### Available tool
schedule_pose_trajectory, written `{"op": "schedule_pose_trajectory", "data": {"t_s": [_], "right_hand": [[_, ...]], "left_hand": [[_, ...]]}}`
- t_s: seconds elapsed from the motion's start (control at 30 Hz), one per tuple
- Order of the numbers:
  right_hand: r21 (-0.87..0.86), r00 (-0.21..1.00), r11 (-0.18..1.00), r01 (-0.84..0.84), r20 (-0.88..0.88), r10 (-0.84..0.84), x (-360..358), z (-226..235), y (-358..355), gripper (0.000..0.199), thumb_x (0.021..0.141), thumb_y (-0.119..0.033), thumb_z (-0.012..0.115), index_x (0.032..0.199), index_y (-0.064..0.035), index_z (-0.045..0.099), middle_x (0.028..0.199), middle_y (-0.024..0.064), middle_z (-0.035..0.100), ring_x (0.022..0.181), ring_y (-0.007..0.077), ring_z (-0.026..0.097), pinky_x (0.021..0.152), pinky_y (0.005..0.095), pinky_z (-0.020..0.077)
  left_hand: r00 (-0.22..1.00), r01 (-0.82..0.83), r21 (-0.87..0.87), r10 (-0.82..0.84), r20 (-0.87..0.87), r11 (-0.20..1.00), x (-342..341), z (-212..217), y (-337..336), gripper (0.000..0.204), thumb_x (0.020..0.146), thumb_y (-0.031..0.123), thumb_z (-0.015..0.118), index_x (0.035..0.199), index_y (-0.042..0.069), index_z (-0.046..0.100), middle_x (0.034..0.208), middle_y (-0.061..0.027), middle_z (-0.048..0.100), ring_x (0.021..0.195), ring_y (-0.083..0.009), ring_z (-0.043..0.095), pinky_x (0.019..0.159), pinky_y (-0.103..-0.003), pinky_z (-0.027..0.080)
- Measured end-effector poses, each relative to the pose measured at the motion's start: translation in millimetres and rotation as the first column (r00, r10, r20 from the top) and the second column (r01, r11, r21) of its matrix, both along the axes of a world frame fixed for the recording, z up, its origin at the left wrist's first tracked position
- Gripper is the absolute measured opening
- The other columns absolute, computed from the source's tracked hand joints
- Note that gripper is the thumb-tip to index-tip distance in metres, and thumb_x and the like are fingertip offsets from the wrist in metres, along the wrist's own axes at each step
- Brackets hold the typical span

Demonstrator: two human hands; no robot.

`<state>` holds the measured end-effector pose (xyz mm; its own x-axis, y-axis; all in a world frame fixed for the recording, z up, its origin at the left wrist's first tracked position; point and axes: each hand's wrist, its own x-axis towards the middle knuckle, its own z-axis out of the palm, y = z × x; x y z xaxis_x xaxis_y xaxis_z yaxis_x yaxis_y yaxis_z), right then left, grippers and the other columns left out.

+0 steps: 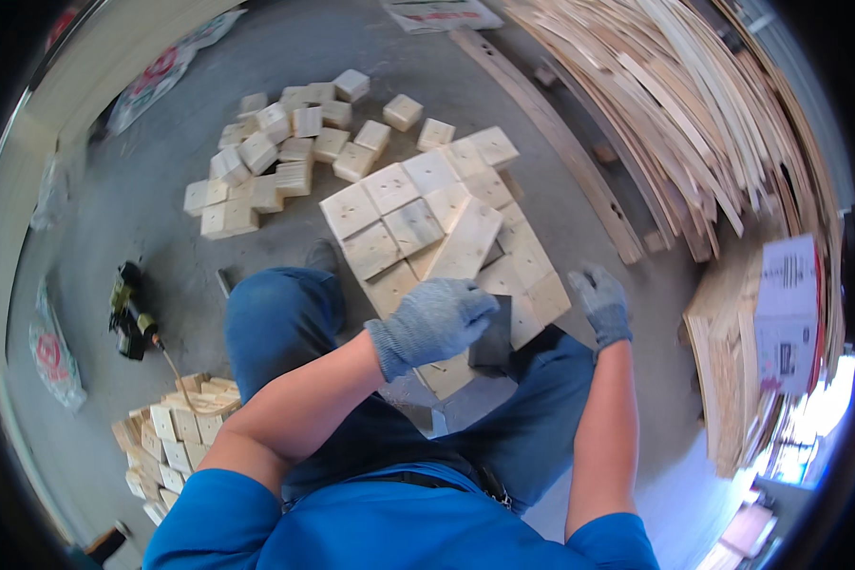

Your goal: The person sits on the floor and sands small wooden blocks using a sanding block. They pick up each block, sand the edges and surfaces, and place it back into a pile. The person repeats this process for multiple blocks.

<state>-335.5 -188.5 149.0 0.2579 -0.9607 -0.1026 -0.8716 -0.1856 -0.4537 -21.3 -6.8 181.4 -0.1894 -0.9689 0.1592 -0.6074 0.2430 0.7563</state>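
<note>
My left hand (435,325), in a grey knit glove, is over the near part of a low work surface made of wooden blocks (356,209). Its fingers are curled closed, and whatever they may hold is hidden. Right beside the fingertips is a dark, block-like object (491,340); whether I touch it cannot be made out. A short pale wooden piece (467,236) lies slantwise on top of the blocks, just beyond this hand. My right hand (602,302), gloved the same way, hovers off the right edge with fingers loosely apart and nothing visible in them.
Loose wooden blocks (294,123) are scattered on the floor ahead. A green-and-black power drill (131,313) is at left, near a stack of blocks (176,432). Long wooden strips (655,95) fill the far right, with a white carton (788,313) nearer. A plank (560,142) lies between.
</note>
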Motion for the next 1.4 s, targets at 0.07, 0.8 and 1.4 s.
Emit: {"op": "schedule_pose_trajectory", "data": {"t_s": [0.07, 0.8, 1.4], "right_hand": [[-0.003, 0.999, 1.0, 0.015, 0.032, -0.015, -8, -8, -5, 0.056, 0.098, -0.042, 0.078, 0.136, -0.0009, 0.072, 0.125, 0.0233, 0.078, 0.117, 0.0354, 0.075, 0.104, 0.0427, 0.0571], [0.036, 0.998, 0.999, -0.017, 0.06, 0.015, -26, -25, -18, 0.049, 0.097, -0.024, 0.08, 0.137, 0.0023, 0.07, 0.129, 0.0221, 0.076, 0.115, 0.0306, 0.074, 0.103, 0.0401, 0.057], [0.049, 0.989, 0.989, -0.143, 0.029, 0.142, -33, -50, -42, 0.044, 0.101, -0.017, 0.074, 0.137, 0.0063, 0.066, 0.134, 0.021, 0.073, 0.124, 0.0296, 0.068, 0.111, 0.0396, 0.0515]], "left_hand": [[0.998, 0.052, 0.061, -0.054, 0.043, 0.997, -6, -4, 0, 0.016, 0.098, 0.022, 0.072, 0.108, 0.012, 0.08, 0.102, -0.0129, 0.078, 0.097, -0.0357, 0.075, 0.088, -0.046, 0.061], [0.988, 0.108, 0.074, -0.115, 0.105, 0.991, -4, -25, 3, 0.041, 0.093, 0.007, 0.061, 0.133, 0.008, 0.069, 0.116, -0.0203, 0.069, 0.103, -0.0419, 0.073, 0.09, -0.052, 0.06], [0.881, -0.412, -0.063, 0.38, -0.281, 0.909, 67, -13, 11, 0.018, 0.103, 0.017, 0.067, 0.116, 0.007, 0.077, 0.107, -0.0194, 0.078, 0.101, -0.0395, 0.076, 0.092, -0.045, 0.06]]}}
